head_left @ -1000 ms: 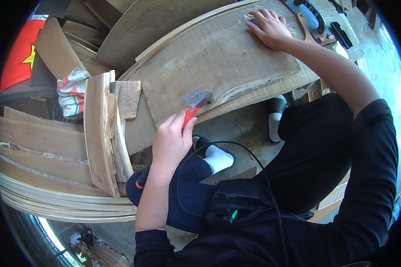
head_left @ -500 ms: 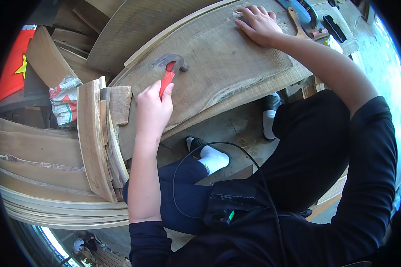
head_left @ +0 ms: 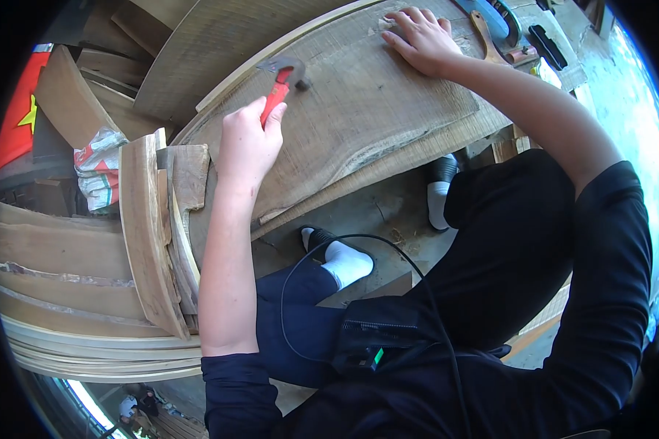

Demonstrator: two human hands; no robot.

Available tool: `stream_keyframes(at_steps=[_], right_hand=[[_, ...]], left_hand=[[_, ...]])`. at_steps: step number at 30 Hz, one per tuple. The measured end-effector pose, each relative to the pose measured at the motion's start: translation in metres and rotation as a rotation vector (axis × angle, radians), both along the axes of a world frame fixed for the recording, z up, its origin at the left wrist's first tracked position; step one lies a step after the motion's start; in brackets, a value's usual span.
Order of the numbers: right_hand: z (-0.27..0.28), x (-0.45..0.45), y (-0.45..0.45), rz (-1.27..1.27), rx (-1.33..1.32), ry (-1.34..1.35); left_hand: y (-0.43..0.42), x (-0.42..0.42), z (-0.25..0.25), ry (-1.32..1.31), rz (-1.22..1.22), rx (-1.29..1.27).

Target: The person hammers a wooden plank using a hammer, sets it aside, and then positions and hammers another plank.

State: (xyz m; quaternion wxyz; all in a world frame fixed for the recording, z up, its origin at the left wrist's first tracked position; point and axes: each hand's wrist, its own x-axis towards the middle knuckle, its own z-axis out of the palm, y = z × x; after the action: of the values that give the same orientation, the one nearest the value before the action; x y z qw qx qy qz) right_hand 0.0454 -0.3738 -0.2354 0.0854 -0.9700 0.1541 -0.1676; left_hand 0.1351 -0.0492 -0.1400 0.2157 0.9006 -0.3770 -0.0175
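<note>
My left hand (head_left: 249, 145) is wrapped round the red handle of a claw hammer (head_left: 280, 91). The grey steel head of the hammer, claw to the left, is over the far left part of a wide wooden board (head_left: 359, 110). From this angle I cannot tell whether the head touches the wood. My right hand (head_left: 423, 40) lies on the board's far edge at the upper right, fingers spread and holding nothing. The board has a wavy natural edge on my side.
Beyond my right hand are a wooden-handled brush (head_left: 487, 36), a blue tool (head_left: 494, 20) and a black object (head_left: 548, 47). Curved wood offcuts (head_left: 150, 234) and a printed plastic sack (head_left: 99, 168) are on the left. People (head_left: 139, 410) show at the lower left.
My left hand and the hammer have moved away from me and slightly left over the board. My right hand stays in place on the wood.
</note>
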Motion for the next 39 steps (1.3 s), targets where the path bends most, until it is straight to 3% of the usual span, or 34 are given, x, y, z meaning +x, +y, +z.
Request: stream_keyframes(at_steps=[1,4,10,21,23,39], right_hand=[[0.011,-0.004,0.002,0.032,0.154,-0.001],[0.016,-0.006,0.005,0.05,0.2,-0.014],[0.016,-0.006,0.005,0.032,0.17,0.002],[0.004,-0.004,0.002,0.039,0.172,-0.022],[-0.027,0.01,-0.006,-0.043,-0.117,0.005],[-0.023,0.009,-0.003,-0.05,-0.093,0.018]], left_hand=[[0.002,-0.002,0.0,0.001,-0.004,0.003],[0.011,-0.017,0.002,-0.027,-0.106,-0.032],[0.037,-0.054,-0.003,0.068,-0.177,-0.106],[0.071,-0.099,-0.006,0.074,-0.195,-0.018],[0.068,-0.103,-0.007,0.08,-0.21,-0.046],[0.027,-0.073,-0.017,-0.04,-0.144,-0.116]])
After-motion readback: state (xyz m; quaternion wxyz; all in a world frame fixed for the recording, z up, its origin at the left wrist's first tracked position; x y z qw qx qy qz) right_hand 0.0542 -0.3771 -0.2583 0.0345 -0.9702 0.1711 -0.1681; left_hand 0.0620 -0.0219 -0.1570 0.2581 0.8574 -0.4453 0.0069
